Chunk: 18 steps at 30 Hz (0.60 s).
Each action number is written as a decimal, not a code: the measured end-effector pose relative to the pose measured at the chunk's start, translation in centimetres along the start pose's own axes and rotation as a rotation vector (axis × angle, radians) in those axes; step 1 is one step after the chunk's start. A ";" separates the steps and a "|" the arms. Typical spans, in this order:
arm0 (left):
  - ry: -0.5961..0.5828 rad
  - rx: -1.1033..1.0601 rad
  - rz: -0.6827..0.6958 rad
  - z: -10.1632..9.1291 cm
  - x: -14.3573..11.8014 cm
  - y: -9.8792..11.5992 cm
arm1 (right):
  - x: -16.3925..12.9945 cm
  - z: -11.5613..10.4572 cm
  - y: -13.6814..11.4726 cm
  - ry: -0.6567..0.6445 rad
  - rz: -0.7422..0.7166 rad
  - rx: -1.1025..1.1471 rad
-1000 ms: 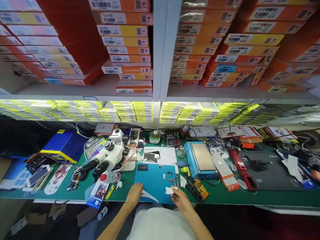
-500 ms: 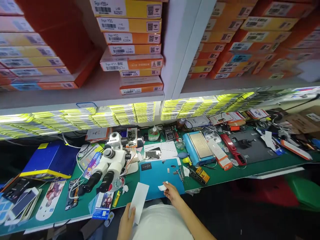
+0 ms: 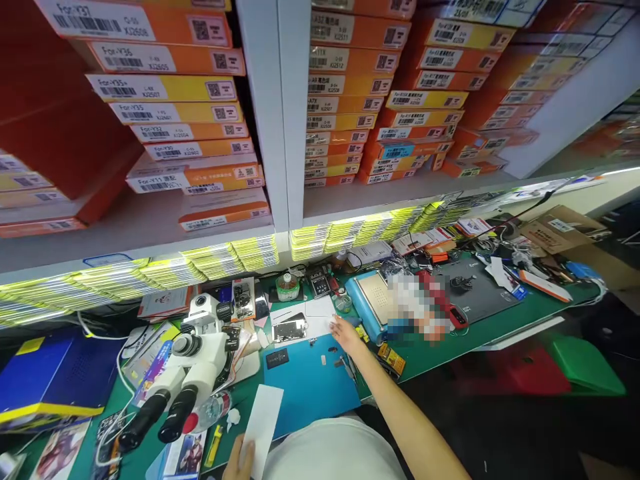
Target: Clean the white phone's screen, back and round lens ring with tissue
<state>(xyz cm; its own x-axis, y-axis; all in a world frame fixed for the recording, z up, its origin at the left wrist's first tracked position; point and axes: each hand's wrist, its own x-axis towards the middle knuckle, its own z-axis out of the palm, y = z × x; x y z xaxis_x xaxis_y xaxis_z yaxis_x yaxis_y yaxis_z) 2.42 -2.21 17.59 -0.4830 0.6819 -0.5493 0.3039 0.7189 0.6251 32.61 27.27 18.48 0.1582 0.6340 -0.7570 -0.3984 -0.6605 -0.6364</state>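
My left hand (image 3: 241, 460) is closed on a white rectangular sheet (image 3: 264, 421), held slanting upright at the bench's front edge. My right hand (image 3: 346, 335) is stretched out to the right edge of a large white sheet (image 3: 320, 308). Its fingers are bent together; whatever is between them blends into the white behind. A phone part with a bright board (image 3: 289, 329) lies on the large sheet. In front is a blue mat (image 3: 310, 387) with a flat black battery-like piece (image 3: 277, 359) and several tiny parts. Tweezer-like tools (image 3: 349, 367) lie by my right forearm.
A white microscope (image 3: 197, 360) stands left of the mat, near a clear bottle (image 3: 214, 408) and a yellow tube (image 3: 214, 445). Rightwards is a blue heating plate (image 3: 373, 303). Shelves of orange boxes (image 3: 340, 120) overhang the green bench (image 3: 425, 363).
My right hand has moved forward from the mat to the large white sheet; the small white scrap it held no longer shows. My left hand keeps its sheet. The view has turned right.
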 end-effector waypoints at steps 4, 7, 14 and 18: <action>-0.107 -0.036 0.088 0.3 1.7 1.7 | -0.5 0.1 -0.4 -0.083 -0.002 -0.097; -0.266 -0.031 0.184 1.5 3.6 3.3 | -3.2 -1.5 1.6 -0.164 0.001 -0.183; -0.676 0.214 0.435 6.1 4.8 8.2 | -14.1 -9.4 8.6 -0.136 -0.087 -0.298; -0.841 0.466 0.559 10.3 1.9 10.6 | -19.9 -14.8 12.7 0.075 -0.120 -0.252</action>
